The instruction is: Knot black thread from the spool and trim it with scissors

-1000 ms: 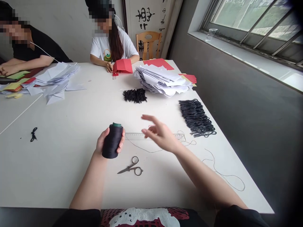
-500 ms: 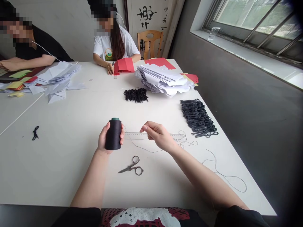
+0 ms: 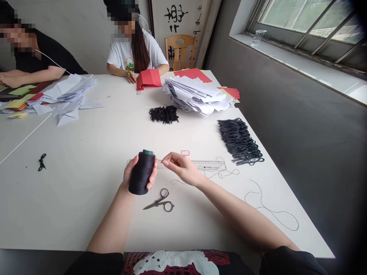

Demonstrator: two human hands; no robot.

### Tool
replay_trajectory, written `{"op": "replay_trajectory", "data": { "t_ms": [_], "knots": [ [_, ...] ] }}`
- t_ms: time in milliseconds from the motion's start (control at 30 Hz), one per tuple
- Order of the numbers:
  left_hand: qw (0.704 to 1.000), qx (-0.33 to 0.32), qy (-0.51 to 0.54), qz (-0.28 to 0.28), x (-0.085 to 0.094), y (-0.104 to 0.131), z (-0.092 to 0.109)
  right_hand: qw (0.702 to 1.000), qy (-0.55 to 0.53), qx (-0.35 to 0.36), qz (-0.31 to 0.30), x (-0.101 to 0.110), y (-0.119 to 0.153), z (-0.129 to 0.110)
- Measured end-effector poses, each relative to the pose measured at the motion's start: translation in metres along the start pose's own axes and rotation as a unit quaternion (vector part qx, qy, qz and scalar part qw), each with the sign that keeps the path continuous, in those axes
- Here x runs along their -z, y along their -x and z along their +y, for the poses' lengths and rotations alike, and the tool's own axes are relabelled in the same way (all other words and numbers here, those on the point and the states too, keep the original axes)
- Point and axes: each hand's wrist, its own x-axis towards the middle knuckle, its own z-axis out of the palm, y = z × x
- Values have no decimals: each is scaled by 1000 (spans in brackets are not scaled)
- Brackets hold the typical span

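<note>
My left hand (image 3: 132,172) is wrapped around a spool of black thread (image 3: 142,173) with a green core top, tilted slightly to the right above the table. Just right of the spool, my right hand (image 3: 179,167) has its thumb and forefinger pinched together on what looks like the thread, too fine to follow between the fingers. Loose thread (image 3: 229,172) curls on the table past the right wrist. Beneath both hands lies a clear ruler (image 3: 212,165), partly covered. Nearer to me, a pair of scissors (image 3: 159,202) rests with its handles apart.
Black looped cords lie in a large bundle (image 3: 241,141) at right and a smaller bundle (image 3: 164,114) ahead. Farther back are a white paper stack (image 3: 197,95) and red paper (image 3: 149,78). Two people sit across the table. Another thread length (image 3: 269,210) lies near the right edge.
My left hand has shifted slightly right and lower, tilting the spool. My right hand has moved left, closer to the spool, uncovering a small red-outlined rectangle behind it.
</note>
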Motion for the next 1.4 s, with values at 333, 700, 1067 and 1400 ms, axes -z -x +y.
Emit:
{"op": "replay_trajectory", "data": {
  "t_ms": [333,700,1067,1400],
  "knots": [
    [1000,11,1,9,2,0,-4,987,29,72,144,19,13,-31],
    [991,91,-99,11,1,7,-2,911,-33,186,367,54,13,-41],
    [992,95,-72,28,10,5,-5,834,115,219,493,85,12,-40],
    [986,142,-70,44,-2,3,-6,982,167,84,-24,18,6,-18]
  ]
}}
